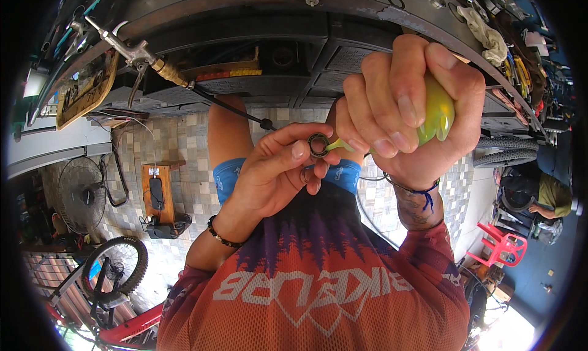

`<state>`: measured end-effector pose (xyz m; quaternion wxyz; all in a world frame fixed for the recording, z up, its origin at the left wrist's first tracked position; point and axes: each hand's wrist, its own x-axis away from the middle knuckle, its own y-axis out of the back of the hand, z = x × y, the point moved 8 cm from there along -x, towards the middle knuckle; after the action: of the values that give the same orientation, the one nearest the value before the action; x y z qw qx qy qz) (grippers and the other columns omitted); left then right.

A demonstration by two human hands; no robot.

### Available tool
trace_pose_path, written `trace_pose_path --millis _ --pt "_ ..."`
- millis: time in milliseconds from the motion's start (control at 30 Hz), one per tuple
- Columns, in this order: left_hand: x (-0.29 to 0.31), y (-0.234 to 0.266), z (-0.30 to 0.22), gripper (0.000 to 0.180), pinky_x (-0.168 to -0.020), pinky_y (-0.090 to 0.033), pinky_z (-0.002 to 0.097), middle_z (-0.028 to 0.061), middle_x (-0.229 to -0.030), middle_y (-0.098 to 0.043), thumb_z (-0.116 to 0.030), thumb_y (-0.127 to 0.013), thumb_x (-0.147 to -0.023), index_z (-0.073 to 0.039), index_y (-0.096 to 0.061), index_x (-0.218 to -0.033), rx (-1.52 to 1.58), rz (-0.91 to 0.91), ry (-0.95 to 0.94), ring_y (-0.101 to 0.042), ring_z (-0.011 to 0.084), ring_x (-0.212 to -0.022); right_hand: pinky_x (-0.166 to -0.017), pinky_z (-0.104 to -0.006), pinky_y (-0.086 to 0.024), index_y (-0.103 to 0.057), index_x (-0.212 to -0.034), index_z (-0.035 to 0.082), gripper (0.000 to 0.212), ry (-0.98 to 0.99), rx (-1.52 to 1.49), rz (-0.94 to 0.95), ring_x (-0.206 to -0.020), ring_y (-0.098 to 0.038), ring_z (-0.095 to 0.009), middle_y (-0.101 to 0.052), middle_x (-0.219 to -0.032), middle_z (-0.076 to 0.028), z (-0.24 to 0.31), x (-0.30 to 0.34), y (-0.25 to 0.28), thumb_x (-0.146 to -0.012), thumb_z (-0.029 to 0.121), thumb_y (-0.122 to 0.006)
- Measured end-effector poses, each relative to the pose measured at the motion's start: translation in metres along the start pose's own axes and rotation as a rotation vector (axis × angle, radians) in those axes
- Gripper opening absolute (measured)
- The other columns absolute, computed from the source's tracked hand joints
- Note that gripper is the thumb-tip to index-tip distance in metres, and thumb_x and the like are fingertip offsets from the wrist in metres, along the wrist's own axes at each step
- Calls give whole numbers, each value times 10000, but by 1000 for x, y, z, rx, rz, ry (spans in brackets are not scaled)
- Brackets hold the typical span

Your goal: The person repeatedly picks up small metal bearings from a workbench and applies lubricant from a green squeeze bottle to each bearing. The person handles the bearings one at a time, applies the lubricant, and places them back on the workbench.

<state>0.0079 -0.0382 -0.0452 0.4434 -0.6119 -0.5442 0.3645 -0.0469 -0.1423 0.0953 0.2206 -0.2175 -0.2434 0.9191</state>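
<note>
Between the fingertips of my left hand (272, 167) is a small ring-shaped ball bearing (318, 145), its open face turned up. My right hand (410, 106) wraps round a yellow-green squeeze bottle (438, 109), tilted so that its thin nozzle (337, 144) points left. The nozzle's tip meets the bearing's right edge; whether it touches or sits just short, I cannot tell. Fingers of the right hand cover much of the bottle. Both hands are raised over my lap, in front of the workbench.
An air blow gun (138, 54) on a black hose hangs at the workbench edge (245, 5), left of my hands. A rag (484, 32) and tools lie at the far right. Behind are a fan (82, 195), a bicycle wheel (116, 265), a red chair (499, 244), tires (505, 152) and another person (551, 195).
</note>
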Motion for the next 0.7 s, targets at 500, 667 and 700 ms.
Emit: trace_pose_path --millis 500,667,700 --pt "-2 2 1 369 -690 -626 288 131 -1102 -667 -112 -598 -1034 30 -570 -1373 38 -4 -30 -687 174 -938 -529 -336 -421 -479 -767 94 437 -6 -46 -3 -483 -406 -134 -426 -575 -2 -1 1 3 -1062 333 -263" --pt "-3 1 1 369 -692 -628 290 128 -1109 -664 -100 -604 -1029 30 -571 -1373 27 -2 -20 -687 175 -937 -535 -334 -420 -479 -766 94 438 -4 -45 -5 -488 -412 -132 -424 -574 -2 -1 2 4 -1063 336 -265" --pt "-3 2 1 369 -692 -628 290 128 -1108 -665 -99 -604 -1028 30 -570 -1373 29 -2 -19 -687 175 -937 -535 -334 -419 -478 -766 94 438 -5 -44 -1 -487 -412 -132 -424 -574 -1 -1 2 4 -1063 336 -266"
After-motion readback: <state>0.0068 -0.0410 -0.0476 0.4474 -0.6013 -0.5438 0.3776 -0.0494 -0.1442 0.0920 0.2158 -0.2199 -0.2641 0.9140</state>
